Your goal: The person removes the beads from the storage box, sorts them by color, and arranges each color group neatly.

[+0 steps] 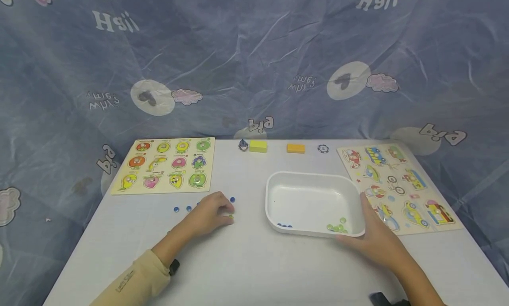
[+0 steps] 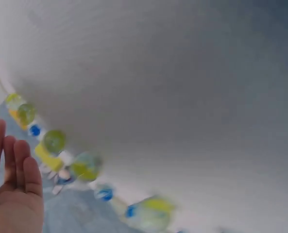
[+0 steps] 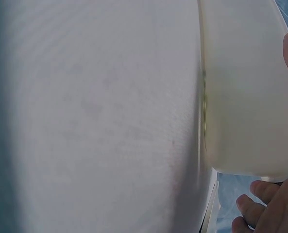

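My left hand hovers low over the table, thumb and forefinger apart beside a small green glass bead. In the left wrist view its fingers look relaxed, with green beads and blue beads strewn past them. Blue beads lie left of that hand, which partly hides the row. My right hand grips the white plastic tray at its near right corner, thumb along the near side. Inside the tray, green beads gather near the right and blue beads at the left.
A fruit puzzle board lies at the back left, a vehicle puzzle board on the right. Along the back edge sit a penguin figure, a yellow block, an orange block and a poker chip.
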Available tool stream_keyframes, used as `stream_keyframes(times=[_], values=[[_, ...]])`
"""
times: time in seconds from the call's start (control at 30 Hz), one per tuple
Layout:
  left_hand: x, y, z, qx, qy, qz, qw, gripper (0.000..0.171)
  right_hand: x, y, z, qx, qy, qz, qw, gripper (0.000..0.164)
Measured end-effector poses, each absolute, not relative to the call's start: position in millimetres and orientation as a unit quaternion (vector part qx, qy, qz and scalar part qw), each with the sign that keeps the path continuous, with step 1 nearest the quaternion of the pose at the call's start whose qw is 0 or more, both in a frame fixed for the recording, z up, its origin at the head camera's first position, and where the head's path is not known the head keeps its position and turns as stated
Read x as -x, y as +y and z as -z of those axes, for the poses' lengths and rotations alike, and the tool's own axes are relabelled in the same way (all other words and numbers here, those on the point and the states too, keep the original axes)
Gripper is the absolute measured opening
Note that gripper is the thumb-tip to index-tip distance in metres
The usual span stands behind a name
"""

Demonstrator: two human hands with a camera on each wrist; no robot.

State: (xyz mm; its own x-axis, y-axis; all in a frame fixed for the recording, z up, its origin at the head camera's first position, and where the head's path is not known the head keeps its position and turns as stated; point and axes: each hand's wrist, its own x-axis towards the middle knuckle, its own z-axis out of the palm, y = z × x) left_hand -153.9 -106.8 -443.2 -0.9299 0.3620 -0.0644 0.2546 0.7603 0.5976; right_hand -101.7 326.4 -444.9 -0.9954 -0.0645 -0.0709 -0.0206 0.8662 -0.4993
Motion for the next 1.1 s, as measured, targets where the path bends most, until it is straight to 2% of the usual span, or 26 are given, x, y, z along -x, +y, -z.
stream_keyframes(times=[0.23,0.4,0.7,1.1], values=[[147.8,-87.3,406.7,-0.185,0.909,-0.372,0.029,0.022,101.0,325.4,441.9,0.023,0.965,0.259,0.046,0.133],[142.4,-51.6,385.7,-0.237,0.888,-0.394,0.019,0.024,100.9,325.5,441.7,0.022,0.965,0.258,0.047,0.133],[153.8,28.7,386.9,-0.345,0.863,-0.366,0.046,0.030,101.7,325.8,443.5,0.025,0.968,0.248,0.041,0.134],[175.8,101.7,428.9,-0.323,0.880,-0.324,0.124,0.030,102.3,327.4,444.1,0.025,0.970,0.238,0.043,0.132]])
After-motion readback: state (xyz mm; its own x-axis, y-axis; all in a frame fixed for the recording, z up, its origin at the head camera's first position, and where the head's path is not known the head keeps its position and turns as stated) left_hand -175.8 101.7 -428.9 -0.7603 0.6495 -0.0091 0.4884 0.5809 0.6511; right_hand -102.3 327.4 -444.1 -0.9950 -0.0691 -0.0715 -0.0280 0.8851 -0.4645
